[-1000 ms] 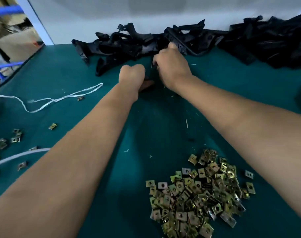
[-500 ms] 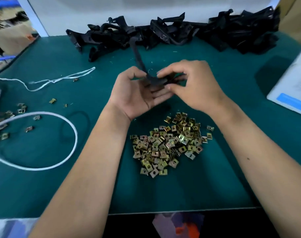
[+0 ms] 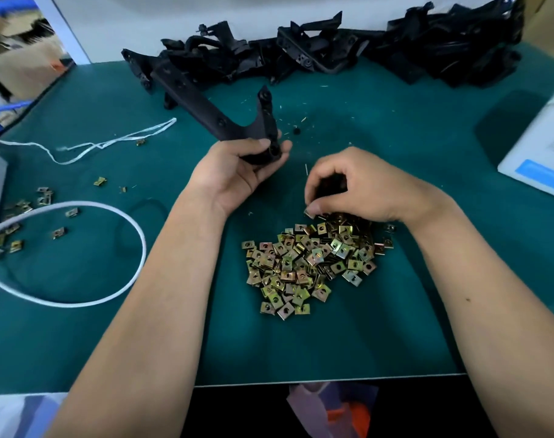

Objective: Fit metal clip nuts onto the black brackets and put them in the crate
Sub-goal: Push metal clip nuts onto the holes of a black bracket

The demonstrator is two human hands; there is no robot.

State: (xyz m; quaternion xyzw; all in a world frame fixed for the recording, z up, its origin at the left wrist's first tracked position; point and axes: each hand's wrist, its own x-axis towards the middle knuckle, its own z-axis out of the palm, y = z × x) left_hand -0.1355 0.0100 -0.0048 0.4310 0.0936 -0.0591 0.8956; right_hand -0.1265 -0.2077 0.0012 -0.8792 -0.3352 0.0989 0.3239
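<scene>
Since half a second ago the hands are splitting apart: the right hand (image 3: 358, 184) is dropping off the bracket (image 3: 237, 128) and onto the far edge of the clip nut pile (image 3: 310, 260), fingers curled and pinching at one nut there. Left hand (image 3: 237, 172) is gripping the black bracket by its lower end, palm up, holding it up off the green counter (image 3: 332, 343) with its two arms sticking out toward the bracket heap (image 3: 332, 49) along the back wall. Loose nuts (image 3: 23, 222) and a white cord (image 3: 111, 267) are lying off to the left.
</scene>
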